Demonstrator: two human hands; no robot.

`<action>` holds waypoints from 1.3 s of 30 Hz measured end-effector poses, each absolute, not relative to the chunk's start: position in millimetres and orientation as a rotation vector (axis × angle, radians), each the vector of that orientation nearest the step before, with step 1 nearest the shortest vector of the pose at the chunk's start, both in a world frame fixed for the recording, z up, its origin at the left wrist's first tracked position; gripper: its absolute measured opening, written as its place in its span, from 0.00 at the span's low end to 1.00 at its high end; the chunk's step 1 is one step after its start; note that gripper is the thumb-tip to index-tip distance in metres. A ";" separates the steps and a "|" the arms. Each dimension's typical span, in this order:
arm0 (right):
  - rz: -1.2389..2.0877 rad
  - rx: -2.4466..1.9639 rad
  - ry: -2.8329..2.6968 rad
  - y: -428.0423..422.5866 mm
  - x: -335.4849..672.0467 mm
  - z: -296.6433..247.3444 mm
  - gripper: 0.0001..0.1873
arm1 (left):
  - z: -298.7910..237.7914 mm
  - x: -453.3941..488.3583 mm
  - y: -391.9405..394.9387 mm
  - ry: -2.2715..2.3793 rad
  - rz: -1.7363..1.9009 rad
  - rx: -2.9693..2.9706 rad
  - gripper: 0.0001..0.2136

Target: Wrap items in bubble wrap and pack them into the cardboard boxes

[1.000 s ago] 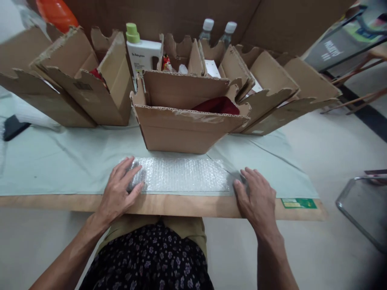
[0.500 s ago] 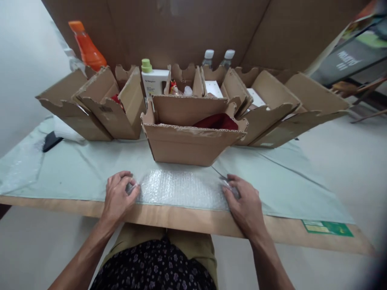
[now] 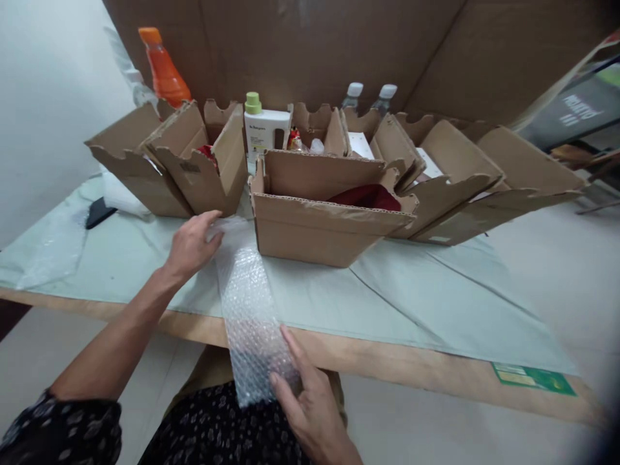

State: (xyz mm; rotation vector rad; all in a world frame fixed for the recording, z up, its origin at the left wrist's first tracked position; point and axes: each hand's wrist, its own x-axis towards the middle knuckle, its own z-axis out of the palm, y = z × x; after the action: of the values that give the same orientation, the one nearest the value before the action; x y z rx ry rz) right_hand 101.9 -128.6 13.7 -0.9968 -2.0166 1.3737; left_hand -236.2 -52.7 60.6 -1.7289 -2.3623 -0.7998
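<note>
A strip of bubble wrap [image 3: 247, 290] stretches lengthwise from the middle of the table over its front edge. My left hand [image 3: 194, 244] pinches the far end, beside the front of a cardboard box. My right hand [image 3: 310, 403] grips the near end below the table edge; its thumb lies on the right side and other fingers show faintly through the wrap. Just right of the strip stands an open cardboard bin [image 3: 320, 229] with dark red cloth [image 3: 368, 197] inside.
More cardboard bins [image 3: 203, 184] line the back, before a tall cardboard panel [image 3: 310, 58]. Behind and between them stand an orange bottle [image 3: 167, 74], a white jug with a green cap [image 3: 264, 132] and two white-capped bottles. Another plastic wrap piece [image 3: 55, 252] lies at the left.
The bubble wrap has turned from lying crosswise to pointing away from me. My left hand moved forward with one end; my right hand came back and left with the other.
</note>
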 end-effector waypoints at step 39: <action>0.469 -0.577 -2.617 -60.5 19.3 14.4 0.20 | 17.8 -175.8 -164.7 -2.480 -1.127 -1.693 0.24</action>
State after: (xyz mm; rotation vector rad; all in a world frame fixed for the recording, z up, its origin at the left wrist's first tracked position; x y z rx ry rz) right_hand 19.3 -60.5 14.4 -0.5774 -2.6168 0.4689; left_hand -175.8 -164.7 17.8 -1.6929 -2.4798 -1.1273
